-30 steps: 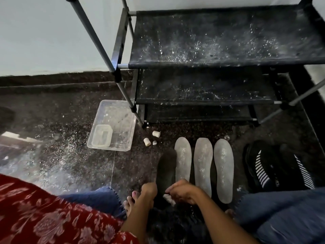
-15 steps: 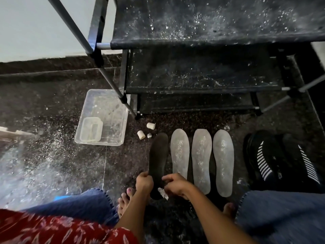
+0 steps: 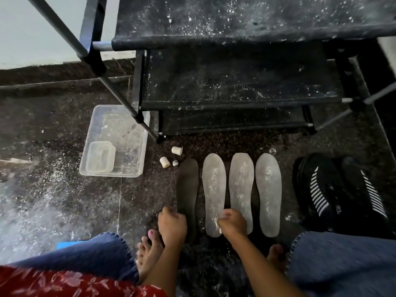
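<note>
The left hand (image 3: 172,225) sits curled on the heel of the dark insole (image 3: 188,185), leftmost of the row on the floor (image 3: 64,200); whether it grips, I cannot tell. The right hand (image 3: 232,224) pinches a white lump (image 3: 216,223). Best to hold the heel firmly and rub the lump evenly toward the toe.
</note>
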`<action>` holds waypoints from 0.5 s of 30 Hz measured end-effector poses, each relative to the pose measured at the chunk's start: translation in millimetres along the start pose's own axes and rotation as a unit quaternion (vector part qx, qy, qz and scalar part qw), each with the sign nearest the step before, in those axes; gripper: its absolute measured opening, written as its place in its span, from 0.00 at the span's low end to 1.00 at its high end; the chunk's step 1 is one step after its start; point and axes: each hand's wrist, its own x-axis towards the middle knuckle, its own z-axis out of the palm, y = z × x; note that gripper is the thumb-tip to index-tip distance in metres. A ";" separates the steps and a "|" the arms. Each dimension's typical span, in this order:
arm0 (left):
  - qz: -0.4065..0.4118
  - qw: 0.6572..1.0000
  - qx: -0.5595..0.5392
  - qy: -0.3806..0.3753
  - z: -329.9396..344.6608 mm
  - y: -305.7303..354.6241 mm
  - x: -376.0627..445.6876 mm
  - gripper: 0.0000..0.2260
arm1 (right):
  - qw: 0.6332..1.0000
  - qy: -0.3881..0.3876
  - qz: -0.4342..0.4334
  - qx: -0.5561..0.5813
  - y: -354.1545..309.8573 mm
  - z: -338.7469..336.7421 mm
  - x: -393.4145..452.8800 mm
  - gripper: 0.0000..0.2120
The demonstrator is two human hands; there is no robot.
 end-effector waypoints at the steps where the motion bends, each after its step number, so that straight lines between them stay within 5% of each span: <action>1: 0.048 0.999 -0.007 0.000 2.8 4.6 -4.5 0.09 | 1.000 0.009 0.006 0.023 1.3 0.5 1.5 0.13; 7: 0.157 0.978 0.023 -0.132 28.8 41.8 -10.9 0.08 | 0.992 0.017 0.013 0.122 -1.1 1.7 8.9 0.23; 15: 0.070 0.973 0.020 -0.218 45.6 38.2 -9.3 0.12 | 0.985 -0.050 0.054 0.156 4.7 6.7 17.2 0.30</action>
